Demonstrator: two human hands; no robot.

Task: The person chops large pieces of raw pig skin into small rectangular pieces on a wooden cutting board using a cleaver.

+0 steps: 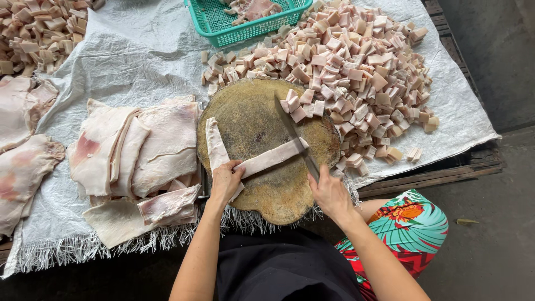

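1. Down on the round wooden chopping block (262, 139), the left hand (225, 181) pins a long pale strip of pork skin (270, 158), fingers (237, 170) curled narrow on its near end.
2. Opposite, the right hand (329, 192) is wrapped shut around the handle of a cleaver (294, 136), whose blade lies across the strip's far end.
3. Beside the block, a heap of cut cubes (356, 72) covers the white sheet (139, 50); uncut slabs (139, 150) wait to the left.
4. Greasy skin may well slide, I think, dragging those fingers toward the blade.

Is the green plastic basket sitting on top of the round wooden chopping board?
No, the green plastic basket sits on the white sheet above the round wooden chopping board, apart from it.
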